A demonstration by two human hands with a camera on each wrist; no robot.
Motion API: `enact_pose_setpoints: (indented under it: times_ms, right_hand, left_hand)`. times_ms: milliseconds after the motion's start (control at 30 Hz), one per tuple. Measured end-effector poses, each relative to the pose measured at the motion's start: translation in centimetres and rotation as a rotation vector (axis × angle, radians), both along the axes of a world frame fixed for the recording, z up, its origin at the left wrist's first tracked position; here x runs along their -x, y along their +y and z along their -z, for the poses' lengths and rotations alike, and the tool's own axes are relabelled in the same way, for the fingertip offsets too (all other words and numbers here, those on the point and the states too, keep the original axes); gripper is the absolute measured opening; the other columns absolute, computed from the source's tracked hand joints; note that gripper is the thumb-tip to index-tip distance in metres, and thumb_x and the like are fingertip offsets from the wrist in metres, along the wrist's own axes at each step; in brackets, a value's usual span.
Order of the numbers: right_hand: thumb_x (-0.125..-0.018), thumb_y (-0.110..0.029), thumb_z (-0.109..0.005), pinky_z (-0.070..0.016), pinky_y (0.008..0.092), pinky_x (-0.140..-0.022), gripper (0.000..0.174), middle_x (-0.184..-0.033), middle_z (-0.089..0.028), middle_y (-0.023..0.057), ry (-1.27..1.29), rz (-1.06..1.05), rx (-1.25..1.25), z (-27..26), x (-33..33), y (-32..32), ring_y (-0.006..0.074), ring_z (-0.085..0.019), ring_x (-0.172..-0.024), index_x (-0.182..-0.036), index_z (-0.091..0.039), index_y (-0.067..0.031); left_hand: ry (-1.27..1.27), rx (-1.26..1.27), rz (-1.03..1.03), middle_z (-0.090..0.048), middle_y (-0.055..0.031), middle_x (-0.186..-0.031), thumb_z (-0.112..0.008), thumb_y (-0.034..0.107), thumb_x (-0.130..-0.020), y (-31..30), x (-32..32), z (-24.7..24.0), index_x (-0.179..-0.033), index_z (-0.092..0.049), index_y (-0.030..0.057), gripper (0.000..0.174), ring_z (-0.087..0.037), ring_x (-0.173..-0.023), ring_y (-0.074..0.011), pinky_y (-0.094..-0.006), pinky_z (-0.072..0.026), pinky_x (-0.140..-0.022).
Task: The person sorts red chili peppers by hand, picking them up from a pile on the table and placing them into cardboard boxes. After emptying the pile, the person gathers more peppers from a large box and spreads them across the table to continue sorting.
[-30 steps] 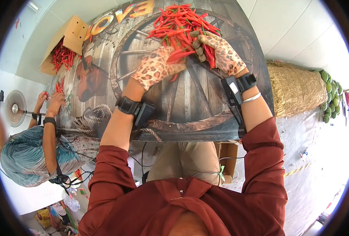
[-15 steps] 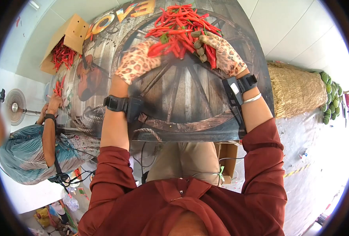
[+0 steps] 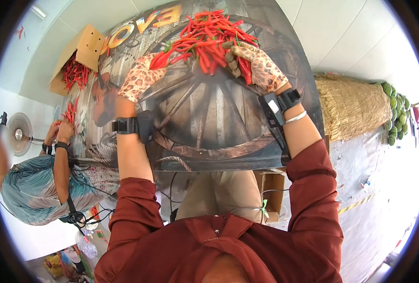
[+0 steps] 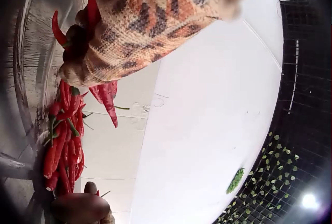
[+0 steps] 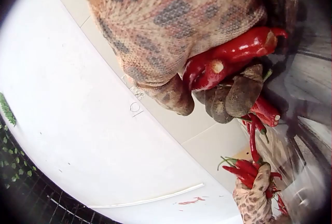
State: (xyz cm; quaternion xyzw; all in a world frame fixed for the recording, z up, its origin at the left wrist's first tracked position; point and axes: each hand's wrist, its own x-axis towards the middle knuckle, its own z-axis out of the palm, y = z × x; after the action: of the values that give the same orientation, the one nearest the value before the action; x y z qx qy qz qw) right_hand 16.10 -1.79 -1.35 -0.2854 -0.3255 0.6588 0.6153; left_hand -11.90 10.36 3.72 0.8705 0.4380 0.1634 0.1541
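Observation:
Red chilies lie in a heap (image 3: 211, 33) at the table's far side. At its left edge my gloved left hand (image 3: 141, 78) grips a few chilies (image 3: 160, 61); the left wrist view shows this hand (image 4: 145, 24) with its fingers curled round red chilies (image 4: 93, 11). My right hand (image 3: 261, 68), at the heap's right edge, holds chilies (image 3: 244, 70) against its palm. In the right wrist view these chilies (image 5: 233, 53) stick out between palm and dark-tipped fingers (image 5: 244, 92), with cut ends showing.
A cardboard box (image 3: 90, 45) with chilies stands at the far left of the printed table (image 3: 219, 108). Nearer, another person's hands (image 3: 65, 129) are at a small bunch of chilies (image 3: 71, 111). Straw matting (image 3: 351, 106) and watermelons (image 3: 398, 113) are at the right.
My left hand has moved left from the heap's near side with chilies in its grip. My right hand keeps its hold, nearly in place. The view has shifted slightly.

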Motion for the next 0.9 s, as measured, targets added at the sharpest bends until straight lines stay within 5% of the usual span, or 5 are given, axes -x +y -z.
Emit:
enact_pose_setpoints:
  times_ms: [367,433,567,667,900]
  right_hand:
    - [-0.093,-0.014,-0.055,-0.0497,0.0213,-0.057,0.033,-0.090,-0.059,0.0053,-0.087,0.044,0.009,-0.2,0.0,-0.1,0.0099,-0.058,-0.073,-0.121,-0.050,0.0037]
    - [-0.091,-0.016,-0.057,-0.0495,0.0250,-0.056,0.029,-0.085,-0.062,0.0072,-0.114,0.076,-0.006,-0.2,0.0,0.0,0.0125,-0.058,-0.065,-0.116,-0.056,-0.0016]
    - [-0.091,-0.016,-0.057,-0.0495,0.0249,-0.056,0.029,-0.086,-0.063,0.0069,-0.065,0.053,-0.004,0.0,0.0,0.0,0.0121,-0.059,-0.066,-0.116,-0.056,-0.0020]
    - [-0.093,-0.015,-0.055,-0.0481,0.0216,-0.058,0.035,-0.086,-0.058,0.0039,0.039,-0.006,0.002,-0.1,0.0,-0.2,0.0099,-0.056,-0.069,-0.122,-0.049,0.0030]
    - [-0.092,-0.016,-0.057,-0.0488,0.0245,-0.055,0.028,-0.084,-0.060,0.0060,-0.055,0.042,-0.010,0.1,0.1,0.1,0.0117,-0.056,-0.064,-0.115,-0.056,-0.0007]
  left_hand:
    - [-0.263,0.176,-0.148,-0.065,-0.0179,-0.104,-0.066,0.036,-0.080,3.4,1.5,1.1,-0.121,-0.056,0.0019,0.055,-0.063,-0.095,-0.0320,-0.0380,-0.0480,-0.083]
    - [-0.128,-0.085,-0.129,-0.064,-0.0123,-0.103,-0.069,0.030,-0.079,4.1,0.8,2.2,-0.118,-0.057,0.0018,0.049,-0.060,-0.094,-0.0206,-0.0318,-0.0460,-0.084]
    - [-0.139,-0.010,0.020,-0.060,-0.0156,-0.114,-0.067,0.030,-0.081,3.1,-1.7,2.8,-0.119,-0.055,0.0039,0.047,-0.059,-0.102,-0.0276,-0.0363,-0.0466,-0.086]
    - [-0.056,-0.237,0.030,-0.061,-0.0172,-0.109,-0.066,0.028,-0.080,3.8,-2.6,5.5,-0.116,-0.056,0.0048,0.044,-0.060,-0.099,-0.0291,-0.0349,-0.0471,-0.086]
    - [-0.267,-0.150,-0.025,-0.064,-0.0177,-0.104,-0.066,0.026,-0.082,3.4,-2.5,4.8,-0.117,-0.055,-0.0009,0.046,-0.062,-0.095,-0.0273,-0.0335,-0.0487,-0.082]
